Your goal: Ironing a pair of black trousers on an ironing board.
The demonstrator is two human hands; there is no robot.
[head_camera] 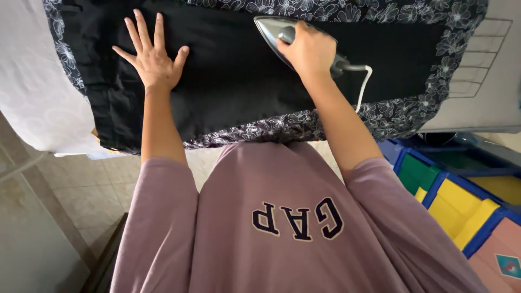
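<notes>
Left fingers [144, 32] splayed flat on black garment [228, 81]; right fingers [298, 40] clamped around iron [271, 30] handle.

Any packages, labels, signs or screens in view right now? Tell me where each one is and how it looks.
Printed lettering: across the chest of the person's mauve sweatshirt, dark navy block letters with pale outline.
Small label: on the pink panel at bottom right, a teal square with a red and white mark.
No screens or packages.

Iron [277, 30] handle hidden under right hand [306, 49]; garment [228, 70] top cropped.
</notes>
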